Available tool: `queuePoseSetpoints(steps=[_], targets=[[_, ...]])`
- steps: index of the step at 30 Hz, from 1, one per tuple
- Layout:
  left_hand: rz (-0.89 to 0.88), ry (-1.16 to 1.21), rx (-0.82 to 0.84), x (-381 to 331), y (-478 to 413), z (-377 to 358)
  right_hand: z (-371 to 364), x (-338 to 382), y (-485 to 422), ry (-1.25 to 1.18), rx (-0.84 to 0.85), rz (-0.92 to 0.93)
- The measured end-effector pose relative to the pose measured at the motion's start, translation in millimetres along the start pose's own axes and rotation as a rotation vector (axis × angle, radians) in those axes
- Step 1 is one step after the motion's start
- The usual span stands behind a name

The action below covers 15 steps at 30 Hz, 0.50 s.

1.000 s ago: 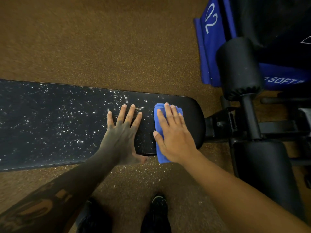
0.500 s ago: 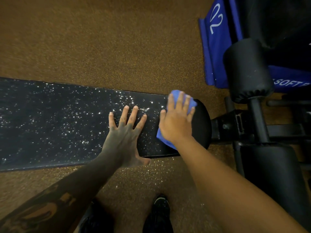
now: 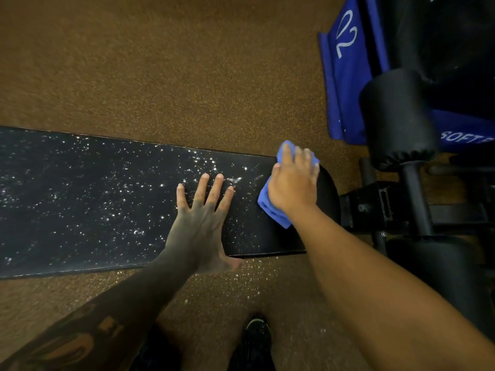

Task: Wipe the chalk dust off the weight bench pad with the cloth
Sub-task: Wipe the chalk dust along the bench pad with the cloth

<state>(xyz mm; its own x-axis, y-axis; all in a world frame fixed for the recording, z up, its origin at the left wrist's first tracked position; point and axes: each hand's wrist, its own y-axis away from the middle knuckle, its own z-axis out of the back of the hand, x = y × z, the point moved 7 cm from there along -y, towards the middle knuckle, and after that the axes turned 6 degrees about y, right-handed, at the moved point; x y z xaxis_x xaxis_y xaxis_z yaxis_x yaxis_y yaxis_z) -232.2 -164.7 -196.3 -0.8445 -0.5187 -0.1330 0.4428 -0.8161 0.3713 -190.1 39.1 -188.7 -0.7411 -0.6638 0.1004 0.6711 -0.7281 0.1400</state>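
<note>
While the left hand (image 3: 199, 223) lies flat, fingers wide, the right hand (image 3: 293, 183) should press the cloth (image 3: 270, 210) it holds — long strokes along the pad (image 3: 80, 204).

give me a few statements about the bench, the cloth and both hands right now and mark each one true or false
1. The right hand presses a folded blue cloth near the rounded end of the black padded weight bench. True.
2. The left hand holds the cloth. False: it lies flat and empty on the pad.
3. White chalk specks cover the pad left of the hands. True.
4. The cloth lies on the brown floor. False: it rests on the pad.
</note>
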Motion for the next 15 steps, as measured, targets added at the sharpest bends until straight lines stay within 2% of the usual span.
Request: queuePoseSetpoints(steps=[1, 2, 4, 5, 6, 7, 9, 10, 11, 14, 15], targets=[[0.0, 0.008, -0.003, 0, 0, 1, 1, 6, 3, 0.014, -0.018, -0.021], [0.0, 0.015, -0.005, 0, 1, 1, 2, 25, 10, 0.034, -0.045, 0.111], [0.003, 0.019, -0.004, -1, 1, 1, -4, 61, 34, 0.087, -0.045, 0.536], [0.004, 0.021, -0.008, 0, 2, 1, -5, 64, 38, 0.1, -0.037, 0.65], [0.003, 0.023, -0.009, 1, 1, 0, -4, 56, 32, 0.101, -0.028, 0.626], [-0.002, 0.022, -0.008, 1, 1, -1, -3, 40, 19, 0.081, -0.025, 0.479], [-0.016, 0.026, -0.002, 3, 1, -3, -2, 6, 4, 0.003, 0.001, 0.072], [-0.023, 0.028, -0.001, 5, 1, -3, -2, 4, 7, 0.0, 0.005, -0.014], [-0.029, 0.028, -0.004, 6, 1, -3, -1, 16, 13, 0.01, -0.012, 0.038], [-0.048, 0.024, -0.009, 8, 2, -2, -5, 58, 46, 0.074, -0.015, 0.561], [-0.05, 0.021, -0.003, 10, 2, -2, -4, 56, 47, 0.07, -0.009, 0.609]])
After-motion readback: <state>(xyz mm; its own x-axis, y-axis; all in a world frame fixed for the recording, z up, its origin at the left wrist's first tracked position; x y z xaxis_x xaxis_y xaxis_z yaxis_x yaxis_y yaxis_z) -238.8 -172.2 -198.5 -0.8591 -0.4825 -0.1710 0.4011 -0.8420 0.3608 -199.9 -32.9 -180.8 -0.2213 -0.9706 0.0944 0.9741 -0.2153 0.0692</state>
